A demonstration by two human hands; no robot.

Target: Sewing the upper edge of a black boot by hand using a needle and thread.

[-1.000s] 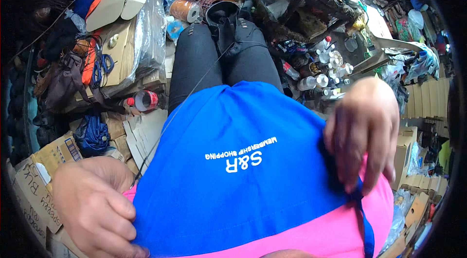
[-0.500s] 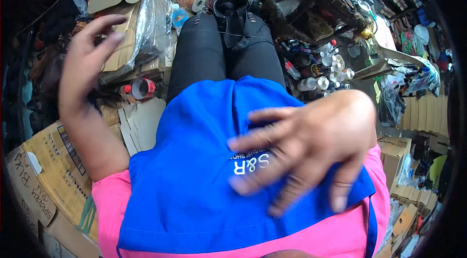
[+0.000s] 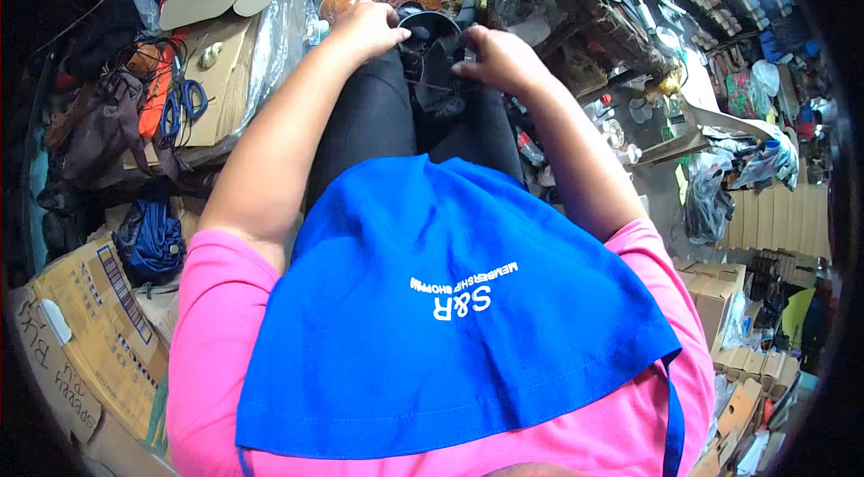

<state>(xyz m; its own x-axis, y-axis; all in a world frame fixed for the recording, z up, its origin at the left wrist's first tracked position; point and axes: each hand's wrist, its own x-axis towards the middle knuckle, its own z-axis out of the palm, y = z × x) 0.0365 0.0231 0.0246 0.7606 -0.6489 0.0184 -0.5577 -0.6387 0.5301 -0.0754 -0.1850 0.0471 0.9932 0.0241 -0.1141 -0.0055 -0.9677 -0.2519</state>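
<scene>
A black shoe-like piece [image 3: 436,72] with a rounded, cup-shaped opening rests between my knees. Beside its left edge is my left hand [image 3: 364,30], fingers curled and thumb pointing toward the piece. My right hand [image 3: 499,60] is at its right edge, thumb and forefinger bent together in a pinch. Whatever either hand grips is too small and dark to make out. A thin line, perhaps thread, crosses the front of the piece. My lap is covered by a blue apron [image 3: 450,234]. Behind my left hand an orange spool [image 3: 337,4] is partly hidden.
Blue-handled scissors [image 3: 184,106] and an orange strip [image 3: 155,99] lie left by flat cardboard [image 3: 220,72]. A rough dark wooden bench [image 3: 603,13] stands far right. Plastic bottles [image 3: 612,130] crowd beside my right leg. Cardboard boxes [image 3: 99,324] sit near left.
Both hands have reached forward to the black piece, the left from the far left and the right from over the apron. Their fingers have curled in. The scissors have come into sight.
</scene>
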